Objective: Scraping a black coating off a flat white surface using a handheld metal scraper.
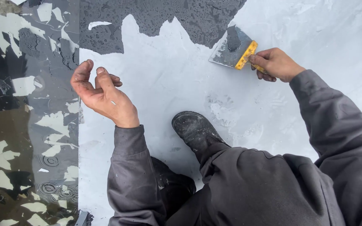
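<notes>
right hand [276, 63]: closed around the yellow handle of a scraper [233, 49], at roughly 1 o'clock from frame centre.
scraper: wide metal blade, smeared grey, dark patch on it; blade points toward 10 o'clock from the hand and sits at the edge where the pale coating [168, 79] meets the dark wet patch [177, 19]. Can't tell if the blade edge is pressed flat on the surface.
left hand [101, 93]: holds nothing, fingers loosely curled, palm turned up, at 9 o'clock from centre, above the pale coating near its left edge.
pale coating: light grey, smooth, covers centre and right of frame; faint prints in it near the boot.
dark wet patch: at 12 o'clock, beaded with droplets, jagged border.
boot [195, 130]: dark, dirty, toe pointing to 11 o'clock, planted on the coating between the two hands.
sleeves [133, 175]: grey jacket, both arms.
water [26, 125]: along the 9 o'clock side, reflective, with ripple rings.
</notes>
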